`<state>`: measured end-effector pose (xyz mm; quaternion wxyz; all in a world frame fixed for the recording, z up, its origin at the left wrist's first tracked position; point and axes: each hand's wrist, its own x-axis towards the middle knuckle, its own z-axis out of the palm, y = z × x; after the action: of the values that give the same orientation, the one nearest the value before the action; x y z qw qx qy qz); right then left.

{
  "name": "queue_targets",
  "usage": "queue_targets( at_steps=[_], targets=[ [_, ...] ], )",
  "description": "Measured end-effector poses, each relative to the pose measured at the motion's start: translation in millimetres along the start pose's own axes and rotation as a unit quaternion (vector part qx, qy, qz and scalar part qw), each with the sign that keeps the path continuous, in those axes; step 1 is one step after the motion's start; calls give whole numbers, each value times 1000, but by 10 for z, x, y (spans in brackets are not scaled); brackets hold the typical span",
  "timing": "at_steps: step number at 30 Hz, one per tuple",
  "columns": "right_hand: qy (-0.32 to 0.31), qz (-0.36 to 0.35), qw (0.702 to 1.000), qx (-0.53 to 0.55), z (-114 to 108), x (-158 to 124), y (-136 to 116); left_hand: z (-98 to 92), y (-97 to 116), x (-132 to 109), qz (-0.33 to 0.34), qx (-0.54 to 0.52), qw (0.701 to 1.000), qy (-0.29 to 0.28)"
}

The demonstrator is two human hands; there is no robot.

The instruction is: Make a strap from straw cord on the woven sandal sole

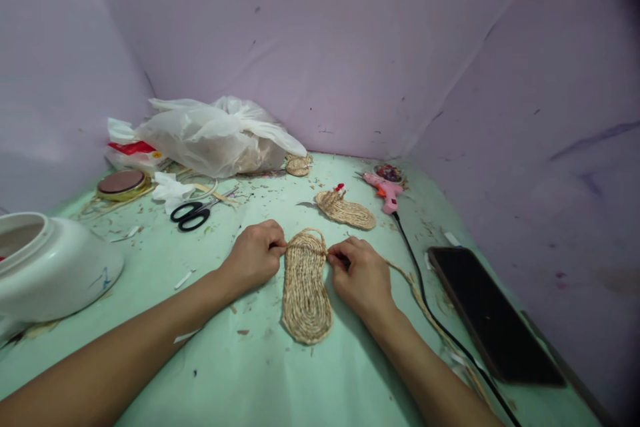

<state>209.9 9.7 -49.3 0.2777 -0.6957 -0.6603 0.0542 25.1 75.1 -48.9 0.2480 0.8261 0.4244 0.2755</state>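
A small woven straw sandal sole [305,290] lies flat on the green table [250,373] in front of me, with a braided straw strap [309,235] arched over its far end. My left hand [256,254] is closed and pinches the strap's left end against the sole's edge. My right hand [363,275] is closed and pinches the strap's right end at the opposite edge. A loose braided straw cord [417,293] trails away to the right behind my right wrist. A second, finished straw sandal [345,209] with a red trim lies just beyond.
Black scissors [193,213] lie at the left, a pink glue gun [384,190] with its black cable [415,263] at the right, and a dark phone [487,313] near the right edge. A white jar [47,267], a round tin [121,183] and a plastic bag [220,133] stand at the left and back.
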Motion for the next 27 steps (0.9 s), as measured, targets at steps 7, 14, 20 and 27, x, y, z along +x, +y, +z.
queue_targets(
  at_steps=[7, 14, 20, 27],
  targets=[
    [-13, 1, 1000, -19, 11, -1, -13, -11, 18, 12, -8, 12, 1000, -7],
    [23, 10, 1000, -13, -177, 22, -22, -54, 43, 12, -45, 24, 999, -10],
    [88, 1, 984, 155, -467, 59, -131, -205, 89, 42, -61, 26, 998, -8],
    [29, 70, 852, 519, -697, 152, -561, -430, 381, -31, -36, 38, 998, -40]
  ],
)
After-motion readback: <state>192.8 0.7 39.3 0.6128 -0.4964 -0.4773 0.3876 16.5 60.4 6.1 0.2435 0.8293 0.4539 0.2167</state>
